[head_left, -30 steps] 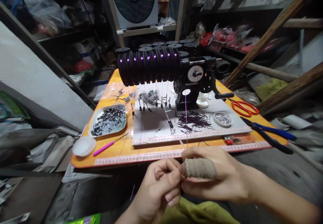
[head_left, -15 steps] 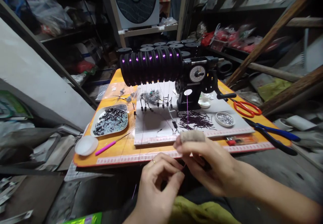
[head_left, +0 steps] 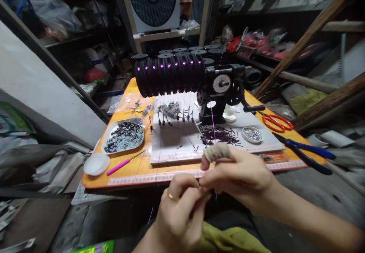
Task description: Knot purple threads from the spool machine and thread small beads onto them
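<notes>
Thread [head_left: 213, 122], thin and bright purple, hangs straight down from the black winder [head_left: 212, 112], passes in front of the dark tubes [head_left: 224, 136] and goes behind the right hand [head_left: 203, 184]; a short purple stretch shows below that hand. Both the right hand and the left hand [head_left: 199, 187] are closed in a pinch, fingertips meeting just off the front edge of the desk [head_left: 99, 181]; what they grip is too small to tell. A beige wrap [head_left: 217, 152] covers one right finger; a ring [head_left: 172, 195] sits on a left one. More purple glints on the winder's spools [head_left: 169, 74]. Red-handled scissors [head_left: 276, 123] and blue-handled pliers [head_left: 305, 149] lie toward the right.
</notes>
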The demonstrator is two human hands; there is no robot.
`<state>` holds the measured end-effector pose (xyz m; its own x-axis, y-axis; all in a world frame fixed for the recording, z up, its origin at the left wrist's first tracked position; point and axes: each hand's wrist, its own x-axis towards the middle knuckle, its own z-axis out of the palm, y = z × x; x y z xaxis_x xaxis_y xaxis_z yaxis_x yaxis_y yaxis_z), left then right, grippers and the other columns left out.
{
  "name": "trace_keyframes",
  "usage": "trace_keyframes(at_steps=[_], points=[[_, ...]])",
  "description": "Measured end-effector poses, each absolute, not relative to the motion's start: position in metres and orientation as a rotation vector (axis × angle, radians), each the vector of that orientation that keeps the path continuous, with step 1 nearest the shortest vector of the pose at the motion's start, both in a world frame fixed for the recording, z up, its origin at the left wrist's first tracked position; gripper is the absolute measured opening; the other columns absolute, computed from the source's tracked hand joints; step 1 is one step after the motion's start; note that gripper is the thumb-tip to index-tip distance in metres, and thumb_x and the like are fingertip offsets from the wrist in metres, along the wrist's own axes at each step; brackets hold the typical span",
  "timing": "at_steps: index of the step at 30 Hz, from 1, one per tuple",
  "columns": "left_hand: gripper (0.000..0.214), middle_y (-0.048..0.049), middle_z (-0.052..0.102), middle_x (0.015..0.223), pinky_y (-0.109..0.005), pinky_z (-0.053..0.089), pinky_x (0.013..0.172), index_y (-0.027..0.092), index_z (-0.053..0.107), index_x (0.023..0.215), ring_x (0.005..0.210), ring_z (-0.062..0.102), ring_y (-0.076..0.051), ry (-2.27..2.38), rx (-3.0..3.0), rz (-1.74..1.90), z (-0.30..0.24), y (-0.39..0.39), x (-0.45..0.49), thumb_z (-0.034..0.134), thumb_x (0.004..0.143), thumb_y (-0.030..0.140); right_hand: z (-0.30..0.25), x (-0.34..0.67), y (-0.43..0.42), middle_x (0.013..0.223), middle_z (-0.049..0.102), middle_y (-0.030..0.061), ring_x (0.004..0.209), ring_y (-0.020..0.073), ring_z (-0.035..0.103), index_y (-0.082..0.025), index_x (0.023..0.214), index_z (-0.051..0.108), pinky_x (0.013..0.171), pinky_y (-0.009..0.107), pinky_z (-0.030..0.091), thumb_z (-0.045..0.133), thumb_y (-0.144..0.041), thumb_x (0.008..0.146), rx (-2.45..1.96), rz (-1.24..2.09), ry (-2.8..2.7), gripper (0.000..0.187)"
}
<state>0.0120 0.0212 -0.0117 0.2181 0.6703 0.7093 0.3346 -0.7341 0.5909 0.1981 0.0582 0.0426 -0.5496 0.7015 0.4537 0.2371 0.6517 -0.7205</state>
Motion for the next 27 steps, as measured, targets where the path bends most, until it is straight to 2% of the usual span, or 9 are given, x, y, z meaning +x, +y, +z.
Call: trace_keyframes(at_steps=[5,8,12,14,17,19,21,24,27], points=[[0.022,-0.0130,0.070,0.091,-0.025,0.058,0.066,0.006,0.065,0.097,0.070,0.068,-0.017,0.813,2.596,1.582,-0.019,0.021,0.013,0.059,0.080,-0.007,0.032,0.181,0.069,0.082,0.060,0.0045,0.070,0.0118,0.061,-0.016,0.089,0.071,0.063,0.021,0.050,0.060,-0.011,0.093,-0.778,0.453,-2.093,0.013],[0.012,-0.0083,0.067,0.088,-0.022,0.053,0.061,0.014,0.063,0.084,0.075,0.066,-0.015,0.936,1.925,1.485,-0.018,0.014,0.016,0.060,0.084,0.002,0.029,0.186,0.065,0.089,0.062,0.0071,0.078,0.0140,0.062,-0.015,0.098,0.065,0.068,0.023,0.052,0.055,-0.008,0.092,-0.708,0.353,-2.121,0.013],[0.027,0.0006,0.056,0.069,-0.014,0.029,0.041,0.015,0.058,0.071,0.044,0.038,-0.001,0.809,0.847,1.098,-0.011,0.008,0.017,0.071,0.086,0.032,0.034,0.198,0.054,0.080,0.061,0.0001,0.068,0.0112,0.060,-0.019,0.093,0.061,0.062,0.019,0.050,0.054,-0.010,0.086,-0.551,0.503,-2.346,0.013],[0.031,0.0075,0.045,0.051,-0.013,0.021,0.039,0.014,0.058,0.074,0.037,0.023,0.001,0.708,0.587,0.933,-0.009,0.008,0.016,0.077,0.081,0.038,0.035,0.201,0.050,0.071,0.058,-0.0033,0.055,0.0089,0.054,-0.020,0.087,0.061,0.052,0.018,0.045,0.060,-0.014,0.081,-0.634,0.510,-2.369,0.009],[0.033,0.0120,0.033,0.041,-0.013,0.021,0.038,0.014,0.059,0.075,0.035,0.019,0.000,0.643,0.469,0.839,-0.008,0.010,0.016,0.082,0.076,0.039,0.033,0.204,0.048,0.079,0.067,0.0029,0.060,0.0109,0.060,-0.017,0.086,0.064,0.055,0.021,0.049,0.062,-0.015,0.082,-0.620,0.425,-2.359,0.005],[0.033,0.0108,0.036,0.042,-0.013,0.023,0.037,0.015,0.059,0.073,0.034,0.021,0.000,0.630,0.525,0.854,-0.008,0.011,0.017,0.079,0.078,0.040,0.033,0.206,0.047,0.085,0.069,0.0055,0.067,0.0130,0.064,-0.017,0.087,0.066,0.061,0.022,0.051,0.064,-0.017,0.085,-0.605,0.469,-2.368,0.003],[0.030,0.0035,0.050,0.058,-0.014,0.031,0.038,0.015,0.059,0.070,0.037,0.034,-0.001,0.709,0.783,0.958,-0.008,0.012,0.018,0.074,0.083,0.037,0.033,0.208,0.047,0.078,0.068,0.0019,0.066,0.0130,0.064,-0.018,0.086,0.068,0.060,0.022,0.051,0.070,-0.023,0.086,-0.673,0.659,-2.322,0.005],[0.013,-0.0061,0.057,0.089,-0.018,0.049,0.048,0.016,0.065,0.074,0.061,0.060,-0.010,0.937,1.600,1.314,-0.009,0.013,0.017,0.065,0.087,0.015,0.035,0.206,0.047,0.077,0.062,-0.0001,0.060,0.0107,0.059,-0.020,0.085,0.070,0.056,0.021,0.051,0.067,-0.029,0.091,-0.757,0.869,-2.171,0.011],[0.021,-0.0055,0.059,0.083,-0.021,0.057,0.058,0.016,0.067,0.092,0.066,0.065,-0.013,1.014,2.308,1.571,-0.014,0.015,0.014,0.059,0.083,-0.001,0.038,0.194,0.053,0.088,0.060,0.0039,0.060,0.0084,0.056,-0.018,0.083,0.072,0.055,0.021,0.050,0.059,-0.023,0.096,-0.796,0.817,-2.025,0.018]])
